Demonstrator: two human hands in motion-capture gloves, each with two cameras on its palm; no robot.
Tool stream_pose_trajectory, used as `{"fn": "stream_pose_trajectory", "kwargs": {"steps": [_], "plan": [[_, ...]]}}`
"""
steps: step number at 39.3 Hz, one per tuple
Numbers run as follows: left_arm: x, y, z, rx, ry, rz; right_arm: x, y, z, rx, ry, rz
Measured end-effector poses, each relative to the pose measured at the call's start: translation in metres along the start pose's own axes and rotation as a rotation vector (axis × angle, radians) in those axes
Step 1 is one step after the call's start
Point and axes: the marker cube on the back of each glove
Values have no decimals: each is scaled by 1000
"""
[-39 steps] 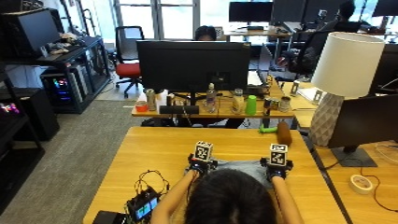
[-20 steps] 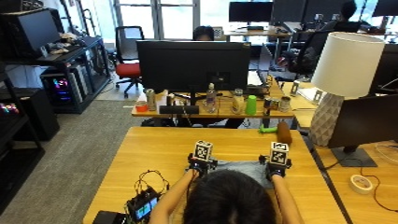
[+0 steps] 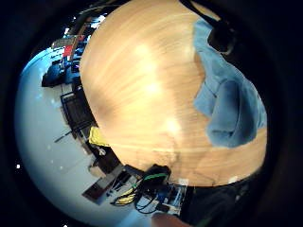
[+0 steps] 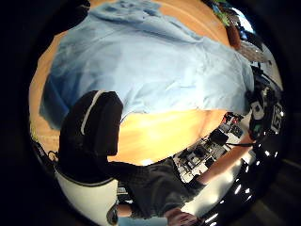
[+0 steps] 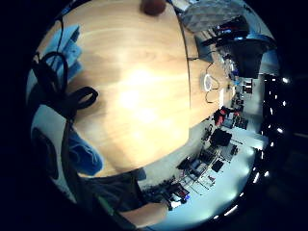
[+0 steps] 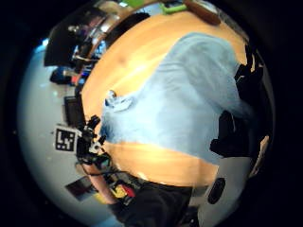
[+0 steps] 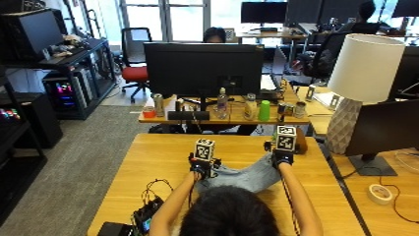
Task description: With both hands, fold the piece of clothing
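Nearest you, at the bottom centre of the outside view, your head hides the near part of the light blue garment, which lies on the wooden table with its long axis running left to right between your two hands. Your left hand sits at the garment's left end, just left of centre in the frame, and your right hand holds the right end a little higher in the frame, so the cloth's far edge slants up toward the right. In the right thumb side palm view the cloth spreads flat across the table from under that palm, with black gloved fingers curled over its edge, so your right hand is gripping the garment. In the left thumb side palm view the cloth fills most of the frame next to the glove; whether your left fingers are clamped on it you cannot tell here. At the lower left of the outside view a small device with tangled cables rests on the table. Beyond the table's far edge stands a large dark monitor, and at the right a white lamp.
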Motion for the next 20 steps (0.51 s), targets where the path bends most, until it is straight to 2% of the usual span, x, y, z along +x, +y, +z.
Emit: {"fn": "stream_pose_trajectory", "kwargs": {"steps": [4,7,10,14,17,20], "plan": [[-6,5,-5,40,14,20,-14,-39,-3,73,28,2],[-15,8,-12,96,16,6,-34,-25,-23,140,23,-5],[-29,17,-24,147,20,-46,-62,-14,-37,167,-2,-56],[-57,26,-44,226,21,-140,-116,18,-52,97,-11,-95],[-88,15,-60,341,7,-217,-174,39,-46,-13,-15,-150],[-110,1,-66,377,-1,-261,-219,46,-28,-72,-16,-200]]}}
